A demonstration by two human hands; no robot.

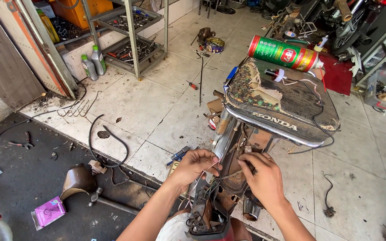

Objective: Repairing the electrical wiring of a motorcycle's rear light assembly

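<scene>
Both hands pinch thin wires (213, 172) at motorcycle rear, left hand (196, 166), right hand (261, 175); keep strands taut, untangled

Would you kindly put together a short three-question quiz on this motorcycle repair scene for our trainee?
1. True or false: both hands are at the thin wires under the torn seat.
2. What lies on the seat's far end? A) a green and red can B) a helmet C) a hammer
3. Which hand is nearer the exhaust pipe end?

Key:
1. True: the left hand and right hand pinch wires.
2. A, the green and red can.
3. The right hand.
</scene>
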